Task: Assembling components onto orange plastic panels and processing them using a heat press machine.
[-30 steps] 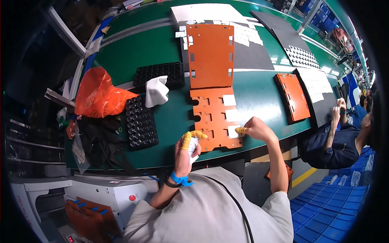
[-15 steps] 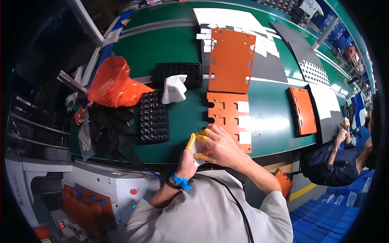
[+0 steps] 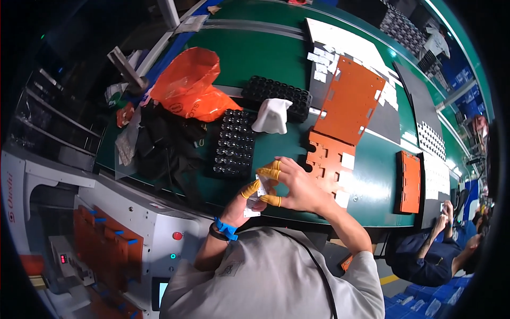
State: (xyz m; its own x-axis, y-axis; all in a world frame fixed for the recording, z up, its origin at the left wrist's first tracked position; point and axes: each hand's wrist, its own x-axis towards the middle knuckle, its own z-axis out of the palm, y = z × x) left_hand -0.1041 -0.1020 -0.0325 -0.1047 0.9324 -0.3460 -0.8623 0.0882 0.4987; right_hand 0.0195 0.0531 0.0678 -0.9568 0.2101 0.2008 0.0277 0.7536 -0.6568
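So both hands met just below the middle of the frame, right over the near edge of the long green work table (image 3: 255, 64). The left hand (image 3: 241, 204), with a blue band on its wrist and a yellow rubber cot on the thumb, was curled around a small white sheet of stickers (image 3: 254, 201), pinching it from underneath. The right hand (image 3: 297, 187) had yellow cots on several fingertips (image 3: 270, 173) and was bent over the same sheet, fingertips pressed together on its upper edge. Whether it was actually peeling a label off, I couldn't tell, too small and half hidden behind the fingers.

Just right of the hands lay a flat orange cut-out panel (image 3: 332, 159) with notches and a few white labels stuck on it, and above that a bigger orange plate with small holes (image 3: 348, 101), tilted toward the upper right. Just left of the hands sat a black plastic tray of round sockets (image 3: 234, 143), with a second black tray (image 3: 276, 94) above it and a crumpled white cloth (image 3: 272, 116) resting on that one. Farther to the upper left was a crumpled orange plastic bag (image 3: 188, 85) beside a heap of black fabric (image 3: 164, 143). Another small orange panel (image 3: 410, 182) lay at the right, and a second person in dark blue (image 3: 435, 255) was crouched at the lower right.
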